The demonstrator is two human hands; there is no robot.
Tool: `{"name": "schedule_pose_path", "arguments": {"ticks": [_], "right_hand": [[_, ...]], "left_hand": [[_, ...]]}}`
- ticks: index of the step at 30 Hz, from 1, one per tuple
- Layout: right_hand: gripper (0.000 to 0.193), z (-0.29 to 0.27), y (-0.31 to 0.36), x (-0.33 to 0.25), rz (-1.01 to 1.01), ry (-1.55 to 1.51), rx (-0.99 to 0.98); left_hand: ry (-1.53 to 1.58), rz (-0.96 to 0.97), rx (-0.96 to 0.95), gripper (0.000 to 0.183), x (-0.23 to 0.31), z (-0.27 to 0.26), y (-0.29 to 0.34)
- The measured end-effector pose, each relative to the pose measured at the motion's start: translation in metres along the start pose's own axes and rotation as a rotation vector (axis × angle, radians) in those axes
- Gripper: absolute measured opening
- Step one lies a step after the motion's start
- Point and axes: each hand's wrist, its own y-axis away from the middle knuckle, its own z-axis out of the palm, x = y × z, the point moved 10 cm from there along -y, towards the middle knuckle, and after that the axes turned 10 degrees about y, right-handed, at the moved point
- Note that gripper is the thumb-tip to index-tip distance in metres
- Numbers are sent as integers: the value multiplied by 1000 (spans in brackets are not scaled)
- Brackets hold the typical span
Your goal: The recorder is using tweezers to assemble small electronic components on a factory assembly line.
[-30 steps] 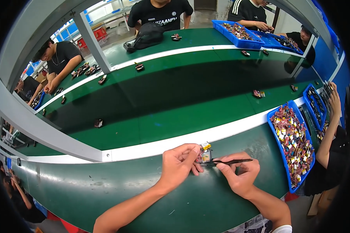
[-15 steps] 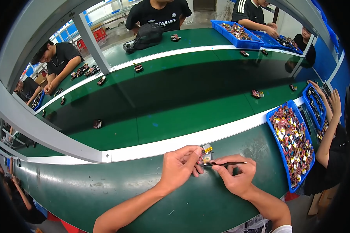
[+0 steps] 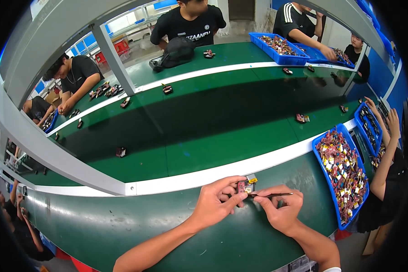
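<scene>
Over the near strip of green bench, my left hand (image 3: 213, 204) grips a small electronic assembly (image 3: 242, 187) between thumb and fingers. A reddish circuit board shows on it, with a silver and yellow piece, perhaps a battery pouch, sticking up at its far end. My right hand (image 3: 283, 211) is closed around a thin dark pointed tool (image 3: 279, 195), which looks like tweezers. The tool's tip meets the near edge of the assembly beside my left thumb. Exact contact there is too small to make out.
To the right stands a blue tray (image 3: 327, 181) heaped with similar assemblies, with a smaller blue tray (image 3: 371, 147) beyond it. Spaced-out assemblies lie on the green conveyor (image 3: 204, 158) behind a white rail (image 3: 190, 180). A grey frame post (image 3: 113, 59) rises at left. Several people work around.
The whole view has shifted slightly, so things appear lower and further right. More of the red board shows in my left hand. Across the conveyor, a person's arm has reached toward a blue tray.
</scene>
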Motion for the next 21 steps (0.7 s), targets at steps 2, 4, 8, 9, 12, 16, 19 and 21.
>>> {"name": "schedule_pose_path", "arguments": {"ticks": [2, 4, 8, 9, 12, 16, 19, 21], "right_hand": [[9, 1, 2, 0, -20, 0, 0], [9, 0, 2, -1, -37, 3, 1], [9, -1, 2, -1, -48, 24, 17], [9, -2, 2, -1, -54, 28, 26], [9, 2, 1, 0, -39, 3, 21], [10, 3, 1, -7, -64, 49, 23], [11, -1, 3, -6, -70, 104, 45], [13, 0, 6, -8, -107, 125, 39]], "left_hand": [[13, -8, 7, 39, -3, -2, 1], [20, -15, -6, 40, -5, -2, 0], [17, 11, 5, 39, -4, -1, -1], [17, 10, 2, 39, -5, -2, -1], [31, 18, 17, 38, -5, -5, 0], [63, 39, 47, 36, -7, -8, 4], [127, 46, 22, 33, -16, -2, -3], [112, 19, 34, 33, -16, -2, -3]]}}
